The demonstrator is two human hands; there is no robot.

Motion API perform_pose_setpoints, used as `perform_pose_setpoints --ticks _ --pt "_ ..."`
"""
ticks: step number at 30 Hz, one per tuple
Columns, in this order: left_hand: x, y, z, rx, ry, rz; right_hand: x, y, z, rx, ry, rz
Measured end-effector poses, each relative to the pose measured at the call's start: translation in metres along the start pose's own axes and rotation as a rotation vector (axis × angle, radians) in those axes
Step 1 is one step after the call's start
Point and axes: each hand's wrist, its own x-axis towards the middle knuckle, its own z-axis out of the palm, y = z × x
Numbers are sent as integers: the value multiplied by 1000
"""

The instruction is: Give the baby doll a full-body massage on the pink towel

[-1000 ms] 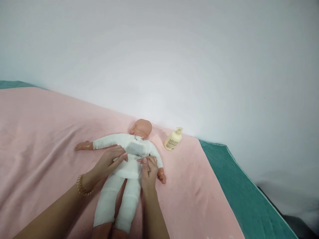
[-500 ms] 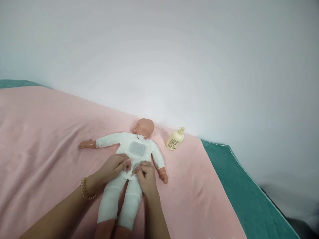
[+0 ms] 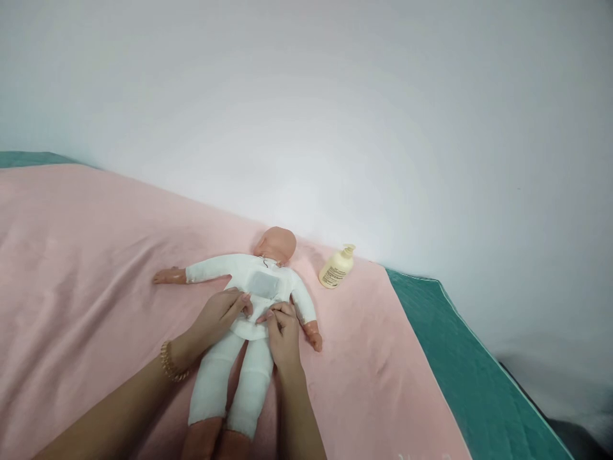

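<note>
A baby doll [image 3: 249, 329] with a white cloth body lies stretched out, arms spread, its face out of sight. On its torso is a grey rectangular patch [image 3: 263, 285]. My left hand [image 3: 227, 311], with a beaded bracelet at the wrist, rests on the lower torso, thumb and fingers curled together against the white cloth. Opposite it, on the right side of the torso, my right hand [image 3: 283, 329] has its fingers bent and thumb close to the index finger, gripping at the cloth. A small gap of white cloth shows between the two hands.
A cream pump bottle [image 3: 336, 267] stands tilted-looking to the right of the doll's head. Beneath everything spreads a creased pink blanket [image 3: 373, 364], over a green sheet [image 3: 479, 358] that shows at both sides. A pale wall [image 3: 306, 128] rises behind.
Both hands have shifted slightly up the doll's torso, toward the grey patch. The doll and bottle hold their places.
</note>
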Motion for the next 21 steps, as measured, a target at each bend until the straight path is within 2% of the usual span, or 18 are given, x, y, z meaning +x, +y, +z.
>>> perform_pose_setpoints --ticks 5,10,17,21 --pt "-2 3 2 0 13 -11 -1 1 1 -5 18 -8" --pt "-2 7 1 9 134 1 -2 2 1 -15 126 -71" --pt "2 3 1 71 51 -3 0 4 2 -34 76 -28" --pt "1 3 1 71 68 3 -1 5 2 -43 96 -47"
